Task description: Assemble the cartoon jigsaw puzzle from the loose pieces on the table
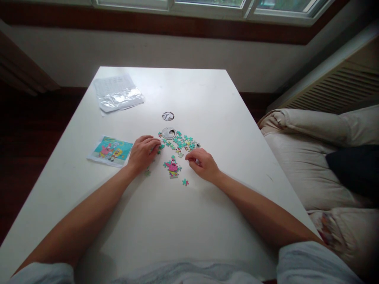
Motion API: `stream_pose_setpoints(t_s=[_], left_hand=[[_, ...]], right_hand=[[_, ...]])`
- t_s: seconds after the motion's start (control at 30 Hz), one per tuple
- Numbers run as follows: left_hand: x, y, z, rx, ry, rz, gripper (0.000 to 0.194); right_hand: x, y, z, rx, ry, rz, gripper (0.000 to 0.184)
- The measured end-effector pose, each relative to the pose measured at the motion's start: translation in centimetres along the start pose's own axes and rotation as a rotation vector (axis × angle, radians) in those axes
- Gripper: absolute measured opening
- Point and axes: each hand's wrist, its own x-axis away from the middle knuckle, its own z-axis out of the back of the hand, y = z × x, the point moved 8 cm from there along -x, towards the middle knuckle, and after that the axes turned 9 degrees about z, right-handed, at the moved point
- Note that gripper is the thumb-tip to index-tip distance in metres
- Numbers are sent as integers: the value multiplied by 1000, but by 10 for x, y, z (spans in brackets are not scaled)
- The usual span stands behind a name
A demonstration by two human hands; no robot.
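A small assembled section of jigsaw puzzle (173,167), with a pink starfish figure on it, lies between my hands. My left hand (144,153) rests to its left, fingers loosely bent and a little apart, the tips at a green jigsaw piece (160,147). To the right of the section, my right hand (204,163) has thumb and forefinger drawn together; what they hold, if anything, is hidden. Just left of those fingertips is a pale piece (180,155). A loose green and pink piece (185,182) lies nearer me. Beyond the section spreads a pile of mostly green pieces (185,141).
A cartoon picture packet (111,150) lies left of my left hand. Farther back on the white table (189,225) are papers in a clear plastic sleeve (118,94). Two round inserts, a grey one (168,133) and a shiny one (168,116), sit mid-table. A sofa (296,165) stands right.
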Motion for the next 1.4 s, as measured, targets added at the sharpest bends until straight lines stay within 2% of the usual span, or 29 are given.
stream_pose_setpoints(t_s=[0.17,0.53,0.73,0.9,1.13,1.4], left_hand=[[-2,-8,9,-5,84,78,25],[-6,-17,6,-66,75,200,32],[-19,-23,7,-67,-38,209,36],[-38,-21,6,-175,-103,211,41],[-60,-6,-6,-286,-73,222,29],[-59,-17,-6,-243,-31,293,26]], right_hand=[[2,5,-1,-4,-3,-28,21],[2,6,-4,-9,-20,-46,21],[2,4,-4,-1,-26,-28,21],[2,5,-1,-15,0,-37,21],[3,7,0,-23,5,-51,22],[4,10,-1,-20,-14,-72,22]])
